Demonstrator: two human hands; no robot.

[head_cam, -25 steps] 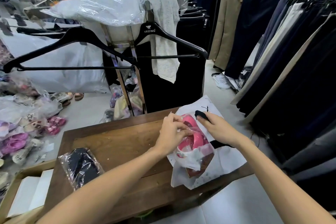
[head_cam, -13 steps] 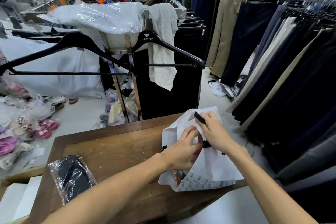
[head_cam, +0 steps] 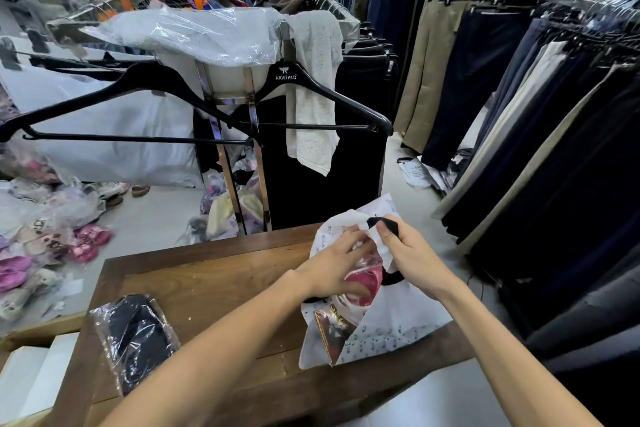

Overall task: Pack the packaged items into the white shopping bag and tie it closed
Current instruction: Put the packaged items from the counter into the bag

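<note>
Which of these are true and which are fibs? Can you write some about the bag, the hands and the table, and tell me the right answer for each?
1. The white shopping bag lies on the wooden table. True.
2. The right hand pinches the bag's black handle. True.
3. The pink packaged item sits on the floor. False: it is inside the bag's mouth, under the left hand.
4. A dark item in clear plastic lies on the table, apart from the bag. True.
5. The bag is already tied closed. False: its mouth is open and both hands are at it.
6. The black hanger is lying on the table. False: it hangs on the rack behind the table.
</note>
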